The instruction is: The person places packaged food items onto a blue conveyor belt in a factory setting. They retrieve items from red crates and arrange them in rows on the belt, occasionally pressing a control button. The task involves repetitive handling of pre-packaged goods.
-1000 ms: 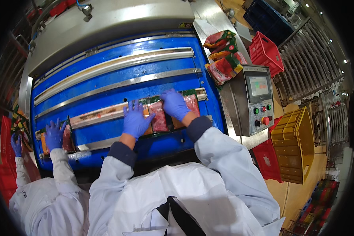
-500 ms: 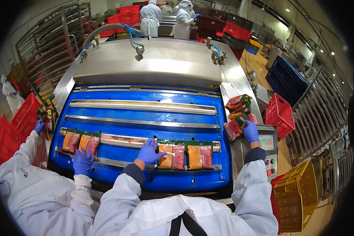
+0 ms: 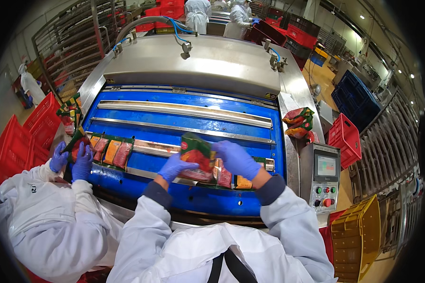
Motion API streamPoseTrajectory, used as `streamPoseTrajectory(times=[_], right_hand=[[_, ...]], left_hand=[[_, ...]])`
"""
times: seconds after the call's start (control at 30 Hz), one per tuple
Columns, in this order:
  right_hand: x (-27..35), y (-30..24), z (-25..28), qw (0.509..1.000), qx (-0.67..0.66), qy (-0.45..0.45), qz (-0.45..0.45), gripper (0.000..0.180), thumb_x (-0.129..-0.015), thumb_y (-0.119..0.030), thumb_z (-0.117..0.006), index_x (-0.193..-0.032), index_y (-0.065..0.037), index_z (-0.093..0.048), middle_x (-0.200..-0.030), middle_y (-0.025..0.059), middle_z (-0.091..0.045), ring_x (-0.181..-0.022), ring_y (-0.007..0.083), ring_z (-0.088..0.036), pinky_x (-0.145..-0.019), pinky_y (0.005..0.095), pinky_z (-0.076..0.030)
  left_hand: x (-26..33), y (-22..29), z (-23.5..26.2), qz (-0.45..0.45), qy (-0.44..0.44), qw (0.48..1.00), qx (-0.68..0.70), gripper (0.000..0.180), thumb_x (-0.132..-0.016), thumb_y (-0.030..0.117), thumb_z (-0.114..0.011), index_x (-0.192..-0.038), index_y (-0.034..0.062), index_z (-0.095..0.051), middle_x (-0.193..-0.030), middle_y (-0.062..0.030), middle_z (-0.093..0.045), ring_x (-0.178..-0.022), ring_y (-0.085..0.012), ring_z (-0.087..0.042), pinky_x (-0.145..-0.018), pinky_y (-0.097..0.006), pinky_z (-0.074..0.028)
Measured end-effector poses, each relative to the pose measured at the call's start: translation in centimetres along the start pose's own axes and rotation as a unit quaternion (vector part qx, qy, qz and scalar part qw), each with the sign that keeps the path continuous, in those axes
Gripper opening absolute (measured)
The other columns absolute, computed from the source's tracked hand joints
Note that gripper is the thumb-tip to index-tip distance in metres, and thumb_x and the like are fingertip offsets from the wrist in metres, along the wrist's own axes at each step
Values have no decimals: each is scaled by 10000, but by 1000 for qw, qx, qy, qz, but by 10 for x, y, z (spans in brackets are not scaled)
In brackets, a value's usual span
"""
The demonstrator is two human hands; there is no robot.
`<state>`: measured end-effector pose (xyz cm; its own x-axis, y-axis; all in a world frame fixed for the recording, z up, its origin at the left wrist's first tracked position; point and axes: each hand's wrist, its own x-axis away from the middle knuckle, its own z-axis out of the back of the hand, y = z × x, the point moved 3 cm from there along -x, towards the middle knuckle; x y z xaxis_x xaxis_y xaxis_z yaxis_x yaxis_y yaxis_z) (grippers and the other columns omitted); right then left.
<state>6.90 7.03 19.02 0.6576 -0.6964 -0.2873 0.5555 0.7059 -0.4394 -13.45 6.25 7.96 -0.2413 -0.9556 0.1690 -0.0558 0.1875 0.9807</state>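
The green-topped red packet (image 3: 197, 158) carried a small red round emblem on its dark green band and a reddish picture below, its finer print too blurred to make out. It was above the front part of the blue bed (image 3: 208, 203), tilted, between the person's two gloved hands: the left hand (image 3: 174, 166) gripped its lower left side, thumb across the front, and the right hand (image 3: 238, 160) was closed on its upper right edge, the fingertips partly hidden. On the machine's control box (image 3: 322, 191), the screen (image 3: 325, 165) showed pale green and pinkish blocks, with lettering too small to tell, above a group of coloured round buttons. A co-worker's garment bore a small dark mark near the shoulder. Beneath the held packet and the right hand, which covered them in part, flat packets (image 3: 223, 175) with orange and pinkish-red panels lay across the front of the bed; similar flat packets (image 3: 120, 153) lay farther left, beside the co-worker's gloved hands (image 3: 82, 162), which held another packet. More plump, glossy packets (image 3: 298, 121) rested on the steel ledge to the right. Straight metal bars (image 3: 184, 108) crossed the smooth blue surface below a rounded, brushed-steel lid (image 3: 193, 61). A red plastic crate (image 3: 347, 140) and a ribbed yellow crate (image 3: 356, 238) stood off to the right.
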Motion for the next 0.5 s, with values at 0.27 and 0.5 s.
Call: streamPoseTrajectory(times=[0.27, 0.5], right_hand=[[-33, -4, -99, 995, 21, -93, -26, 198, -747, -33, -547, -936, -74, -586, -794, 140, -622, -737, 305, -620, -646, 379, -493], [-29, 23, -98, 993, -89, -59, -41, 145, -719, -59, -643, -860, -34, -625, -796, 176, -619, -755, 348, -603, -680, 375, -484]], left_hand=[[48, -43, 66, -123, 229, 963, -67, 313, -716, 51, -722, -1009, 4, -620, -933, -66, -648, -834, -117, -598, -752, -267, -491], [70, -41, 52, -244, 347, 840, -339, 163, -803, 38, -571, -955, 2, -617, -908, -177, -631, -823, -328, -618, -718, -354, -492]])
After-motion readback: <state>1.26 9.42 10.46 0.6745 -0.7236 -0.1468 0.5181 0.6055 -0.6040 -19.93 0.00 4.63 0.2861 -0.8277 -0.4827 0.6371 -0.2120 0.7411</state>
